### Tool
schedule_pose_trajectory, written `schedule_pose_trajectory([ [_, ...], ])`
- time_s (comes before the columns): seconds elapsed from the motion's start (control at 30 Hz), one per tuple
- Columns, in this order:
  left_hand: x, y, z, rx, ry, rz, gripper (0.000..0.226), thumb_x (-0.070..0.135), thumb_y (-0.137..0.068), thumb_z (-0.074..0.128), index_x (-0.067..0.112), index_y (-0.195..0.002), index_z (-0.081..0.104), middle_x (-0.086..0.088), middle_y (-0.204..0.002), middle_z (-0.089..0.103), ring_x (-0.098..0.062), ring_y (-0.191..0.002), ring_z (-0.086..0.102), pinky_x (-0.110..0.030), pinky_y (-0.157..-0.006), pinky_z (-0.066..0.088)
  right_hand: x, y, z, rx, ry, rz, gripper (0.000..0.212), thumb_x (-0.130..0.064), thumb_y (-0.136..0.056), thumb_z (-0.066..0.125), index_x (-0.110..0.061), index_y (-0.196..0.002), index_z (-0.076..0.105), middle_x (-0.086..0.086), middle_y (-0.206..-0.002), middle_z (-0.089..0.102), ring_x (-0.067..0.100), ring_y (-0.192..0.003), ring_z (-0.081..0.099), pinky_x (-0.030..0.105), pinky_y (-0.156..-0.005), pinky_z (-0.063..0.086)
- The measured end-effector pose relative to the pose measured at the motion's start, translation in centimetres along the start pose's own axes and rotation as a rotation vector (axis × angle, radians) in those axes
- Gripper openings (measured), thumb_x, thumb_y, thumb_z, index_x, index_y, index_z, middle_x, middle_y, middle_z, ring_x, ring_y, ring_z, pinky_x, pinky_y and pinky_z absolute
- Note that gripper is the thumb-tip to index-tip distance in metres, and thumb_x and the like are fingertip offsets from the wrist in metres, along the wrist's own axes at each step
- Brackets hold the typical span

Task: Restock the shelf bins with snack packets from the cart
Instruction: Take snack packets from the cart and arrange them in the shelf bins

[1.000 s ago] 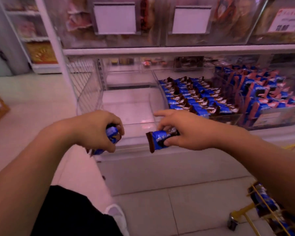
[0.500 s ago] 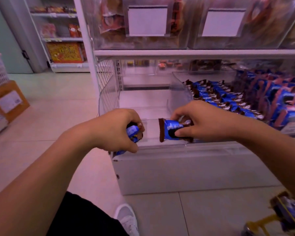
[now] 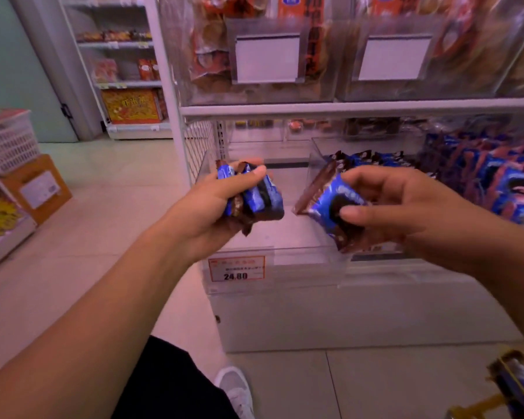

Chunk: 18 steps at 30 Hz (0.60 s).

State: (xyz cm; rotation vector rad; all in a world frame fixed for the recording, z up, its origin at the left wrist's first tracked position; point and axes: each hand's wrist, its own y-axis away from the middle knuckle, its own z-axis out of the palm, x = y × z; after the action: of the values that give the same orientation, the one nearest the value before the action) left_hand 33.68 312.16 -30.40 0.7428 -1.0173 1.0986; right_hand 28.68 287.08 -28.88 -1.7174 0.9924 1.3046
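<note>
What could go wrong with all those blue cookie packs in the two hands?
1. The left hand grips several blue packets bunched together, over the clear bin; one at the edge could slip out and perhaps land on the floor.
2. The right hand pinches one packet by thumb and fingers only, so it might twist or drop.
3. The squeezed bunch may get its cookies crushed.
</note>
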Motion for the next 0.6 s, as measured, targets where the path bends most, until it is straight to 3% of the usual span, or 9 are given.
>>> schedule_pose_trajectory([
  [0.07,-0.6,-0.7,1.7,-0.027,0.201,-0.041,0.033,0.017,-0.078,0.065,0.009,-0.110,0.063,-0.015,-0.102,0.066,-0.028,-0.088,0.068,-0.047,-0.098,0.050,0.0,-0.5,1.0,0.070,-0.198,0.003,0.027,-0.019,-0.077,0.076,-0.022,-0.104,0.075,0.008,-0.095,0.074,0.015,-0.077,0.070,0.031,-0.064,0.058],
  [0.17,-1.6,-1.3,3.5,-0.109,0.354,-0.048,0.038,0.015,-0.080,0.062,0.012,-0.118,0.056,-0.015,-0.103,0.069,-0.026,-0.091,0.068,-0.039,-0.088,0.055,0.4,-1.1,2.0,0.166,-0.295,0.074,0.028,-0.023,-0.079,0.071,-0.020,-0.107,0.075,0.007,-0.098,0.070,0.013,-0.079,0.064,0.029,-0.068,0.058],
  [0.27,-2.8,-1.9,4.6,-0.066,0.253,-0.011,0.044,0.019,-0.080,0.063,0.014,-0.123,0.054,-0.015,-0.103,0.066,-0.026,-0.089,0.063,-0.036,-0.081,0.050,1.0,-0.9,2.1,0.170,-0.442,0.158,0.040,-0.021,-0.081,0.069,-0.012,-0.119,0.067,0.019,-0.116,0.068,0.032,-0.102,0.063,0.040,-0.080,0.060],
  [0.33,-3.2,-2.2,5.0,-0.010,0.100,0.035,0.040,0.021,-0.090,0.060,0.006,-0.127,0.055,-0.020,-0.107,0.060,-0.029,-0.091,0.057,-0.032,-0.073,0.045,1.3,-0.9,2.3,0.158,-0.603,0.160,0.040,-0.016,-0.082,0.068,-0.008,-0.121,0.065,0.024,-0.122,0.066,0.038,-0.107,0.065,0.040,-0.077,0.060],
  [0.43,-3.3,-2.7,5.2,0.009,0.024,0.052,0.034,0.027,-0.098,0.052,0.000,-0.116,0.061,-0.022,-0.103,0.052,-0.030,-0.067,0.047,-0.024,-0.045,0.042,1.3,-1.4,2.5,0.230,-0.743,0.132,0.028,-0.012,-0.081,0.067,-0.005,-0.108,0.069,0.019,-0.105,0.071,0.025,-0.087,0.071,0.032,-0.067,0.059],
  [0.5,-3.1,-2.9,5.1,0.011,0.074,0.009,0.031,0.031,-0.095,0.056,0.003,-0.105,0.067,-0.019,-0.091,0.053,-0.026,-0.062,0.044,-0.025,-0.045,0.040,0.9,-1.9,2.1,0.316,-0.795,0.109,0.023,-0.011,-0.077,0.068,-0.001,-0.098,0.070,0.016,-0.095,0.072,0.018,-0.076,0.071,0.029,-0.062,0.059],
  [0.6,-3.0,-3.3,4.4,-0.037,0.083,-0.018,0.034,0.035,-0.078,0.069,0.005,-0.092,0.069,-0.012,-0.069,0.055,-0.020,-0.057,0.056,-0.032,-0.050,0.051,0.3,-2.4,1.0,0.393,-0.897,0.143,0.031,-0.011,-0.072,0.070,0.003,-0.100,0.070,0.015,-0.091,0.072,0.017,-0.070,0.068,0.025,-0.058,0.059],
])
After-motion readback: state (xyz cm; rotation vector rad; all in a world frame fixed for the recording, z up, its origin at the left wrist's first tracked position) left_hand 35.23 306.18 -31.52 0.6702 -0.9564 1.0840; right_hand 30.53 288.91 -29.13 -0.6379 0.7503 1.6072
